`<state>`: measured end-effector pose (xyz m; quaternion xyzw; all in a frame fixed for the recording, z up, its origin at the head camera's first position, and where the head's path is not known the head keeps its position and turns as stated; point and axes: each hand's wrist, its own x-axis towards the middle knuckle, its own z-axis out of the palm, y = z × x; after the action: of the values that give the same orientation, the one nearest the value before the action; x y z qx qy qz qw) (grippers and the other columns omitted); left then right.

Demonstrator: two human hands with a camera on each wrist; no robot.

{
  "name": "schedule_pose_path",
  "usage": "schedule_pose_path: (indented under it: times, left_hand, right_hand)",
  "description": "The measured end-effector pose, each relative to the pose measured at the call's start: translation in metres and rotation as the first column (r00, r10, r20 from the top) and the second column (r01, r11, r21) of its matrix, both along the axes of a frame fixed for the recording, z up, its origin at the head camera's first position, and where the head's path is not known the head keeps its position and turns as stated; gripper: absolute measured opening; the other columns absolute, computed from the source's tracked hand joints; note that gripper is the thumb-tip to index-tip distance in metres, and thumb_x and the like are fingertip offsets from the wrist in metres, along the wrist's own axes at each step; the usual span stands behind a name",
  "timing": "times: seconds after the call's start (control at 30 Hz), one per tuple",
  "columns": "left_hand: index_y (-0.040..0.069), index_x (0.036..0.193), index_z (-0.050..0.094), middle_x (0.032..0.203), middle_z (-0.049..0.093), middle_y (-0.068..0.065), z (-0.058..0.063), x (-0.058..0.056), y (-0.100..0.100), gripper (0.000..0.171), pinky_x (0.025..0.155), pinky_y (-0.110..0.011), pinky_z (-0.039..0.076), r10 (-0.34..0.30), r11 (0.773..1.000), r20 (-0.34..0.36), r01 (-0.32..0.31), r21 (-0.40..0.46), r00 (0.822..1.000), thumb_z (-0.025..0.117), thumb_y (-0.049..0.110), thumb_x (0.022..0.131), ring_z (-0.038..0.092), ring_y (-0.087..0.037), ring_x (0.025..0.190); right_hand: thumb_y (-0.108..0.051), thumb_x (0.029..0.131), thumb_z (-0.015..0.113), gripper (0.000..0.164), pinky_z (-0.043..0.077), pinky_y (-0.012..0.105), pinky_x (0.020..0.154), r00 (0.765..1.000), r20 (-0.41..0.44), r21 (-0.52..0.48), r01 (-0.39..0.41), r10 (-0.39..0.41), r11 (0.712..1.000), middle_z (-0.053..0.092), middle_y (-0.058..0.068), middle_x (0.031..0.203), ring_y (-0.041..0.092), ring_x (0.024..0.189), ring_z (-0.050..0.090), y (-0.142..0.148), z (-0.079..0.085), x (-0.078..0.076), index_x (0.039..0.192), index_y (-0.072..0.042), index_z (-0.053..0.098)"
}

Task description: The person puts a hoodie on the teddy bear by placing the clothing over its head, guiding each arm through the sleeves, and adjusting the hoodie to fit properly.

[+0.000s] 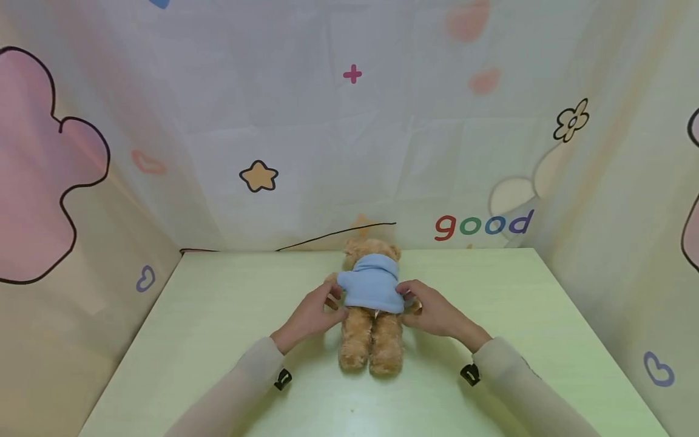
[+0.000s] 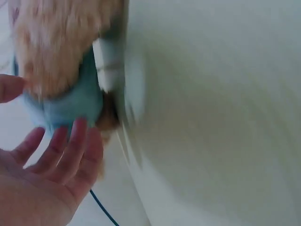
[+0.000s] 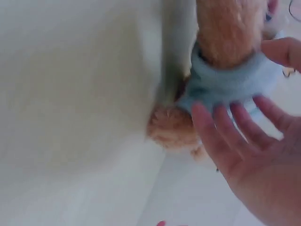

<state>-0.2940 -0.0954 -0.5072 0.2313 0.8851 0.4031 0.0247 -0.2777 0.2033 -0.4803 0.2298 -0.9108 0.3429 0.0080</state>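
Observation:
A brown teddy bear in a light blue hooded top lies on the pale green table, its back facing up and its head toward the far wall. My left hand is at the bear's left side in the head view, fingers spread and slightly bent beside the top. On the opposite side, my right hand has its fingertips at the edge of the top. Both wrist views show loosely extended fingers, in the left hand and the right hand. Neither is visibly curled round the bear.
The table reaches back to a curtain-like backdrop printed with a star, flower and the word "good". Similar cloth hangs at both sides. Small black clips show beside the sleeves.

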Motion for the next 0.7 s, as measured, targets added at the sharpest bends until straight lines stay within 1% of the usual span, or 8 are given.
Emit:
schedule_pose_path:
  times: [0.07,0.13,0.3,0.4,0.47,0.57,0.63,0.7]
  left_hand:
    - [0.015,0.115,0.053,0.110,0.058,-0.001,0.001,0.003,0.008,0.034,0.077,-0.029,0.050,-0.010,0.998,-0.092,0.004,-0.062,0.996,0.066,0.037,0.093,0.061,-0.016,0.094]
    - [0.017,0.110,0.054,0.103,0.057,0.001,0.002,0.005,0.016,0.030,0.071,-0.026,0.048,-0.012,0.992,-0.217,-0.016,-0.128,0.976,0.064,0.040,0.094,0.059,-0.013,0.087]
    - [0.015,0.102,0.060,0.091,0.059,0.002,0.000,0.005,0.026,0.010,0.061,-0.023,0.048,-0.070,0.967,-0.521,-0.070,-0.244,0.851,0.062,0.024,0.098,0.058,-0.009,0.073]
    - [0.012,0.106,0.061,0.093,0.061,0.001,-0.003,0.005,0.022,0.009,0.065,-0.024,0.051,-0.117,0.954,-0.572,-0.068,-0.292,0.812,0.060,0.016,0.098,0.061,-0.011,0.077]
    - [0.012,0.107,0.060,0.096,0.060,0.000,-0.003,0.004,0.016,0.009,0.068,-0.026,0.052,-0.152,0.946,-0.548,-0.039,-0.322,0.823,0.059,0.014,0.098,0.062,-0.012,0.078]
    - [0.014,0.109,0.064,0.102,0.063,0.002,-0.003,0.004,0.004,0.015,0.071,-0.026,0.052,-0.147,0.955,-0.432,0.014,-0.297,0.890,0.056,0.012,0.097,0.063,-0.011,0.084]
    - [0.014,0.108,0.067,0.104,0.066,0.002,-0.002,0.002,-0.002,0.017,0.073,-0.027,0.052,-0.078,0.977,-0.322,0.008,-0.213,0.944,0.053,0.013,0.097,0.064,-0.012,0.088]
    - [0.013,0.109,0.068,0.105,0.069,-0.001,-0.001,-0.001,-0.007,0.019,0.074,-0.028,0.052,0.047,0.996,-0.188,-0.061,-0.071,0.981,0.052,0.015,0.099,0.065,-0.014,0.092]
  right_hand:
    - [-0.022,0.086,0.075,0.046,0.056,0.038,0.081,0.997,-0.067,0.066,-0.021,0.025,0.998,0.061,0.008,0.120,0.027,0.106,0.064,-0.003,-0.002,0.000,0.125,-0.007,0.056]
    - [-0.023,0.087,0.075,0.040,0.056,0.037,0.079,0.978,-0.207,0.140,0.013,0.016,0.990,0.064,0.007,0.115,0.024,0.098,0.067,-0.008,-0.005,-0.001,0.120,-0.008,0.058]
    - [-0.006,0.081,0.073,0.030,0.052,0.032,0.063,0.897,-0.443,0.248,0.125,-0.003,0.961,0.066,0.005,0.099,0.018,0.073,0.064,-0.014,-0.011,0.002,0.108,-0.008,0.060]
    - [-0.007,0.080,0.074,0.023,0.042,0.029,0.054,0.904,-0.426,0.284,0.178,-0.042,0.942,0.057,0.000,0.080,0.013,0.061,0.053,-0.016,-0.015,0.004,0.093,-0.010,0.055]
    - [-0.007,0.081,0.072,0.022,0.037,0.027,0.053,0.926,-0.378,0.314,0.152,-0.023,0.937,0.049,-0.001,0.072,0.012,0.058,0.045,-0.016,-0.018,0.004,0.086,-0.011,0.050]
    - [-0.005,0.080,0.068,0.016,0.038,0.026,0.057,0.960,-0.279,0.338,0.061,0.038,0.939,0.052,-0.003,0.073,0.011,0.063,0.046,-0.012,-0.019,0.005,0.087,-0.012,0.055]
    - [-0.006,0.079,0.067,0.015,0.044,0.026,0.062,0.966,-0.252,0.312,0.033,0.049,0.949,0.059,-0.003,0.081,0.011,0.068,0.053,-0.009,-0.016,0.006,0.093,-0.012,0.063]
    - [-0.008,0.080,0.067,0.017,0.048,0.028,0.065,0.962,-0.272,0.239,0.065,0.002,0.969,0.064,-0.003,0.090,0.011,0.073,0.058,-0.008,-0.011,0.006,0.096,-0.013,0.069]
